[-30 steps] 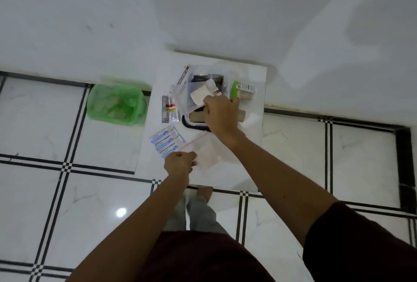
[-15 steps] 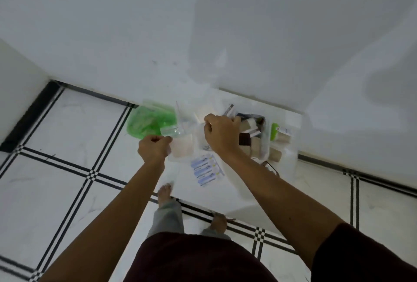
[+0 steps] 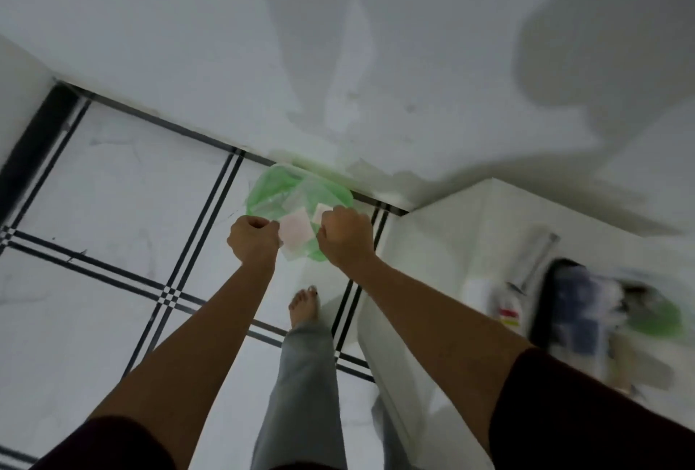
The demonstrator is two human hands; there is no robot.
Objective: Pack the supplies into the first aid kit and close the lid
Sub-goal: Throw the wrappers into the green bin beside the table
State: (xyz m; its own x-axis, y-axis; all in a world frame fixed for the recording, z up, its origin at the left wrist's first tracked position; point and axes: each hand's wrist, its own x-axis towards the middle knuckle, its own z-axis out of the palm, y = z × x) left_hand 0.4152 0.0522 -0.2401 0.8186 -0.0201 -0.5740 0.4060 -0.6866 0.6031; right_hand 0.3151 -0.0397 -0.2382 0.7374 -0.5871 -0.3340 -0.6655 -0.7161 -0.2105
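Fingers clenched above white tiled floor.

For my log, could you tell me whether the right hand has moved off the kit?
Yes. The right hand left the kit and now sits leftward, over the green bin.

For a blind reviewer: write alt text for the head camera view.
Two bare hands, left and right, hold a clear packet with a pale pad over a green-lined bin on the tiled floor. The white table with blurred supplies sits at right.
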